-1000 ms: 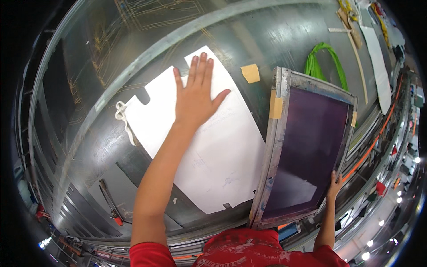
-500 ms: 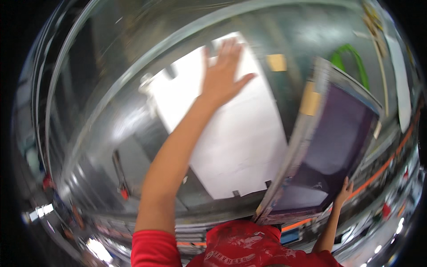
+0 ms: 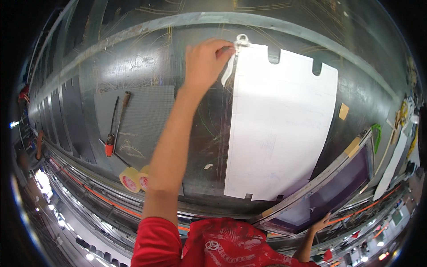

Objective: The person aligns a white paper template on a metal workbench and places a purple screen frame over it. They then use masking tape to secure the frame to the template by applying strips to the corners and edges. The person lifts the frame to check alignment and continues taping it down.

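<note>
A large white sheet (image 3: 280, 120) with two notches in its far edge lies flat on the dark worktable. At its far left corner is a knotted white cloth strip (image 3: 241, 41), with a tail hanging down the left side. My left hand (image 3: 205, 62) is closed at that corner, thumb and fingertips pinching the strip. On the right, a screen-printing frame (image 3: 327, 191) with purple mesh stands tilted, its near end by my body, overlapping the sheet's near right part. My right hand (image 3: 319, 224) grips the frame's near right edge; its fingers are partly hidden.
Left of my arm, a grey perforated sheet (image 3: 149, 107) carries a red-handled tool (image 3: 109, 147) and thin rods. Tape rolls (image 3: 130, 180) sit near the front edge. A tan piece (image 3: 343, 111), a green loop (image 3: 377, 135) and long strips (image 3: 391, 164) lie at the right.
My left hand has left the white sheet's surface, moved left and closed on the cloth strip at its corner. My view has turned leftward. My right hand still holds the frame.
</note>
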`<state>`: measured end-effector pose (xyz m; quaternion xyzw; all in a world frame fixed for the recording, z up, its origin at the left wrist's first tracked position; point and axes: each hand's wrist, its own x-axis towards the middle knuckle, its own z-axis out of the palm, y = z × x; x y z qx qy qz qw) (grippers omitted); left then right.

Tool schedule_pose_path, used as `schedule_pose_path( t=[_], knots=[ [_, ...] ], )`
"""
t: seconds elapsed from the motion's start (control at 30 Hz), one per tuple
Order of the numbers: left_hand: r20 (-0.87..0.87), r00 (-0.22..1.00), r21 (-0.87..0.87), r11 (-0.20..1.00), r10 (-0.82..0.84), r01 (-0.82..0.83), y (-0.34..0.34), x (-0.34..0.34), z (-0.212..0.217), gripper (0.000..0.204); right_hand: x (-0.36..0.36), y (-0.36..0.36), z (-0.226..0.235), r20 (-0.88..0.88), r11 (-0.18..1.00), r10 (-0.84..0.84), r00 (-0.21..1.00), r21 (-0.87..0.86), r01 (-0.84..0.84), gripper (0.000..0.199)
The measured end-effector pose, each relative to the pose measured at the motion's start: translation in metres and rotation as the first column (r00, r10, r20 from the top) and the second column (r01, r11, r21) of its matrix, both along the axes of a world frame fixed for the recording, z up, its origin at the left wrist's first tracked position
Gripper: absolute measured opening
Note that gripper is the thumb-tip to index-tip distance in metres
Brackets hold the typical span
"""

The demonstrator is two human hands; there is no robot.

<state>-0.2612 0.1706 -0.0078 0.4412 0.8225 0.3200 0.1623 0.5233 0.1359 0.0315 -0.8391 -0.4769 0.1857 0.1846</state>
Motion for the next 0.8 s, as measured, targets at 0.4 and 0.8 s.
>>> schedule_pose_path(
  t=[0.4, 0.8],
  knots=[
    [-0.187, 0.966, 0.212, 0.967, 0.181, -0.140, 0.045, -0.066, 0.022, 0.037, 0.013, 0.001, 0.004, 0.001, 0.999, -0.047, 0.999, -0.028, 0.047, 0.064],
    [-0.419, 0.759, -0.228, 0.867, -0.498, 0.444, -0.030, 0.147, -0.017, 0.069, 0.030, -0.017, -0.020, -0.024, 0.978, 0.139, 0.990, 0.160, -0.134, 0.056]
  ],
)
